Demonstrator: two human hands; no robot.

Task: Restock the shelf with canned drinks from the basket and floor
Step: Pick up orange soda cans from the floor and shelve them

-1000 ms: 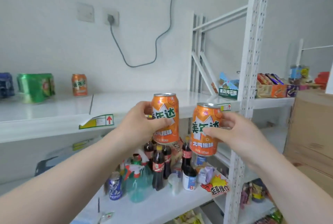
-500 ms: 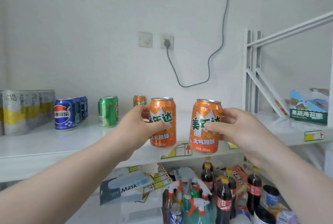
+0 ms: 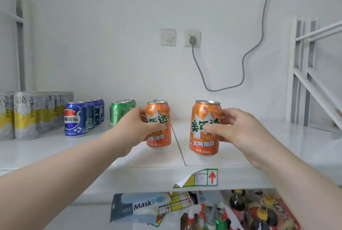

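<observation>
Two orange soda cans stand upright on the white shelf (image 3: 277,155). My left hand (image 3: 137,129) is wrapped around the left orange can (image 3: 159,137), just in front of another orange can (image 3: 159,100) whose top shows behind it. My right hand (image 3: 238,129) grips the right orange can (image 3: 204,137), which sits closer to the shelf's front edge. To the left are rows of green cans (image 3: 118,113) and blue cola cans (image 3: 75,118). The basket and floor are out of view.
Grey-and-yellow wrapped drink packs (image 3: 29,115) fill the shelf's far left. A wall socket with a grey cable (image 3: 192,39) sits above. A white rack frame (image 3: 311,74) stands at the right. Below are a mask pack (image 3: 140,205), bottles (image 3: 238,203) and a peeling price label (image 3: 201,177).
Both hands have carried the orange cans forward and down onto the shelf. The view has shifted left and closer, bringing the can rows nearer.
</observation>
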